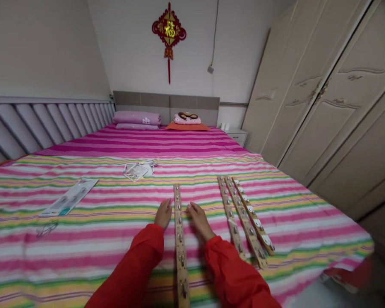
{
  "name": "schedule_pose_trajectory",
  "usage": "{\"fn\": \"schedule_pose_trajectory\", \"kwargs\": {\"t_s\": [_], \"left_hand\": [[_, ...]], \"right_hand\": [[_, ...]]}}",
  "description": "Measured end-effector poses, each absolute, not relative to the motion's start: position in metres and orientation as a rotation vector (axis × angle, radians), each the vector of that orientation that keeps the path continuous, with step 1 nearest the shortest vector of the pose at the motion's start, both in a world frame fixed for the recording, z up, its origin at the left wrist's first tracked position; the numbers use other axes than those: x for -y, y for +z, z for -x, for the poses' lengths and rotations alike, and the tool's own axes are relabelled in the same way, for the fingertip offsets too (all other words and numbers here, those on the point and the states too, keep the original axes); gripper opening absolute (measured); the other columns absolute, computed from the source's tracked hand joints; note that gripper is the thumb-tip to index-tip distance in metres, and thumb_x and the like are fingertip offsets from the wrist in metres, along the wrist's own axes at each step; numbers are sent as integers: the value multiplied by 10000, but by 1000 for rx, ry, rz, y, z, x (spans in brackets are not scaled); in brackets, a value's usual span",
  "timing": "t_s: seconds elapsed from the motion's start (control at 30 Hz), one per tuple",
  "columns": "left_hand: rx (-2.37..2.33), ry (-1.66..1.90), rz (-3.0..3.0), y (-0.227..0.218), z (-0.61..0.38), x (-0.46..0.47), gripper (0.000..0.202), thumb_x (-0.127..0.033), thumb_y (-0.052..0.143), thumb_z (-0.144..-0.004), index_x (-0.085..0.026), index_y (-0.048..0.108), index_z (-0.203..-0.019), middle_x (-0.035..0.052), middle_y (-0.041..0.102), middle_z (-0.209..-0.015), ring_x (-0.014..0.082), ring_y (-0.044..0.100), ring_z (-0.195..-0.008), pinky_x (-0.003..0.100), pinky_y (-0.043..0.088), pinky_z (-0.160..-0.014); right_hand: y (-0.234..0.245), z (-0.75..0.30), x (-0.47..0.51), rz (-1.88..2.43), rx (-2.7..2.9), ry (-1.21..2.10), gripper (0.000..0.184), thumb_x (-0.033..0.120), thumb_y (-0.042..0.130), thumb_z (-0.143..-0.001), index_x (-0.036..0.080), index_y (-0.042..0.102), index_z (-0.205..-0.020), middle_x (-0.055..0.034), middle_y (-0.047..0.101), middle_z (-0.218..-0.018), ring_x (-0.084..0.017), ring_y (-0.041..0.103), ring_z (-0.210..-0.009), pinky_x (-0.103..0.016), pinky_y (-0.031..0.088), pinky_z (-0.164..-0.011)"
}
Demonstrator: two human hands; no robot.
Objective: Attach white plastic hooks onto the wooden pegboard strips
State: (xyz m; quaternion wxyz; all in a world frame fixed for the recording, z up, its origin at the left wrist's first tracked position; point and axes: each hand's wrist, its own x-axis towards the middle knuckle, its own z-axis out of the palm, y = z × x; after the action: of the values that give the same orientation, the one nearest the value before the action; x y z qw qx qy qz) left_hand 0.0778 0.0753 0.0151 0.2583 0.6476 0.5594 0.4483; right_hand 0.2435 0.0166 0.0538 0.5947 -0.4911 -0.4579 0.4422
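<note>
A long wooden strip lies lengthwise on the bed in front of me, with small metal hook-like fittings spaced along it. Just left of its far half is my left hand, fingers extended and holding nothing. My right hand is on the other side of the strip, also open, with a small gap between it and the wood. Three similar strips lie side by side to the right: a left one, a middle one, and a right one with white pieces at its fittings.
A flat clear packet with metal pieces lies left, near a crumpled clear bit. Small plastic bags sit farther back. Striped sheets cover the bed; pillows rest at the headboard. A wardrobe stands right.
</note>
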Motion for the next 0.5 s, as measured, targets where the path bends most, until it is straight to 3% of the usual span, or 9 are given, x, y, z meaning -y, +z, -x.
{"fn": "schedule_pose_trajectory", "kwargs": {"t_s": [0.17, 0.23, 0.3, 0.4, 0.5], "left_hand": [[-1512, 1264, -1832, 13, -73, -61, 391, -119, 448, -759, -170, 621, -1105, 78, 631, -1027, 183, 596, -977, 393, 465, -954], [-1514, 1284, -1836, 14, -72, -58, 376, -127, 448, -761, -170, 627, -1089, 80, 635, -1034, 187, 598, -982, 398, 465, -956], [-1520, 1294, -1832, 15, -72, -57, 361, -139, 450, -763, -171, 634, -1071, 78, 639, -1027, 186, 605, -967, 396, 473, -944], [-1527, 1295, -1824, 17, -73, -54, 336, -159, 444, -768, -167, 646, -1036, 79, 642, -1012, 187, 609, -948, 387, 481, -928], [-1519, 1299, -1864, 21, -74, -50, 320, -183, 418, -788, -178, 660, -997, 72, 648, -978, 195, 601, -954, 388, 479, -919]], "right_hand": [[50, -257, 86, 1052, 899, 1094, 338, 472, 671, -737, 168, 694, -883, -36, 671, -794, -166, 582, -743, -276, 455, -697], [37, -260, 122, 1071, 782, 1154, 344, 494, 692, -714, 153, 682, -762, -4, 612, -633, -118, 519, -569, -230, 410, -540], [24, -260, 151, 1108, 663, 1293, 379, 505, 727, -673, 135, 678, -737, -16, 614, -627, -99, 502, -511, -204, 357, -455], [11, -256, 181, 1059, 610, 1602, 413, 491, 716, -700, 117, 687, -874, -55, 658, -708, -104, 556, -492, -194, 363, -421], [10, -249, 195, 905, 682, 1939, 418, 360, 774, -670, 114, 670, -992, -55, 669, -718, -128, 622, -545, -196, 427, -462]]}}
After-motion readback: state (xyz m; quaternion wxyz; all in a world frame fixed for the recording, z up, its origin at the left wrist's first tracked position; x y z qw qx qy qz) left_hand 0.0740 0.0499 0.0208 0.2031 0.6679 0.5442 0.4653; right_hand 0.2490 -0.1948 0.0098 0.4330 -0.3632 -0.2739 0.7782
